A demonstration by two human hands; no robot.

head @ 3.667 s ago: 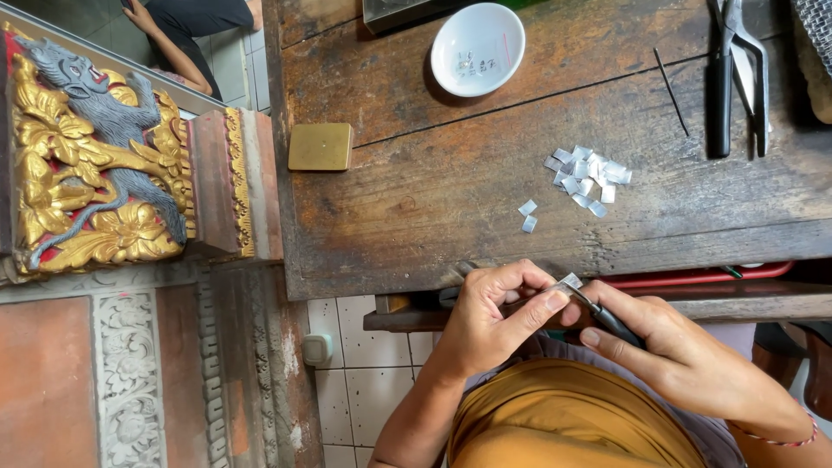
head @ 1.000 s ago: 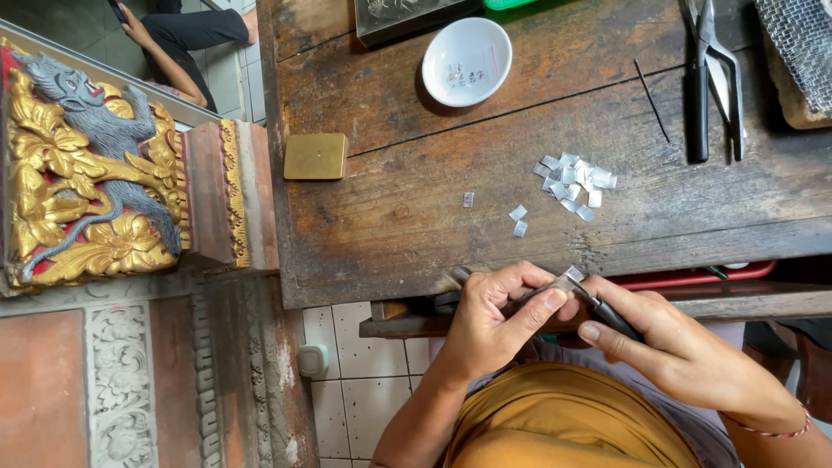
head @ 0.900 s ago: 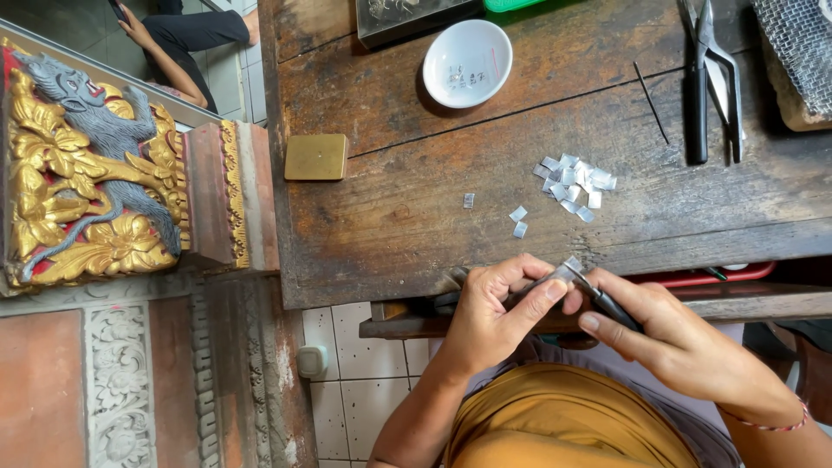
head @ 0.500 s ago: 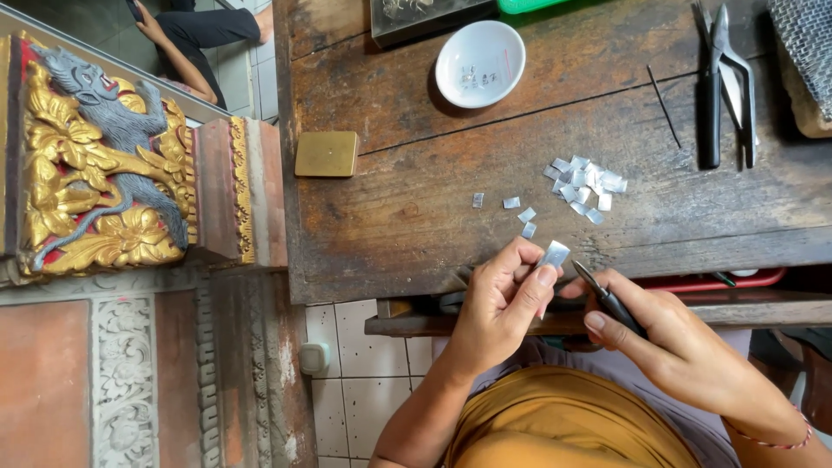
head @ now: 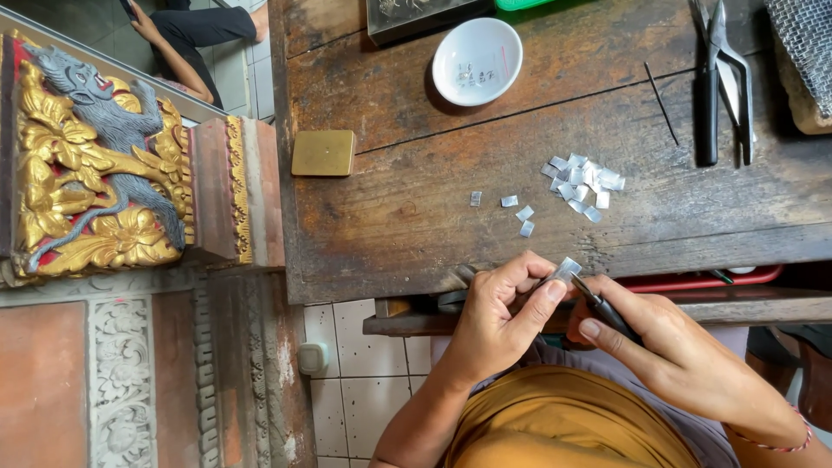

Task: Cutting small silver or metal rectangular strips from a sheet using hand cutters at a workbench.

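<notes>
Small silvery metal square (head: 568, 268) pinched by left hand (head: 498, 316) fingertips at dark wooden worktop (head: 407, 208) edge; dark-handled tool (head: 607, 309) gripped by right hand (head: 672, 347), tip touching square.

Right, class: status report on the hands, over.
Left hand pinches small silver piece. Right hand grips dark tool at it. Nothing between them.
</notes>
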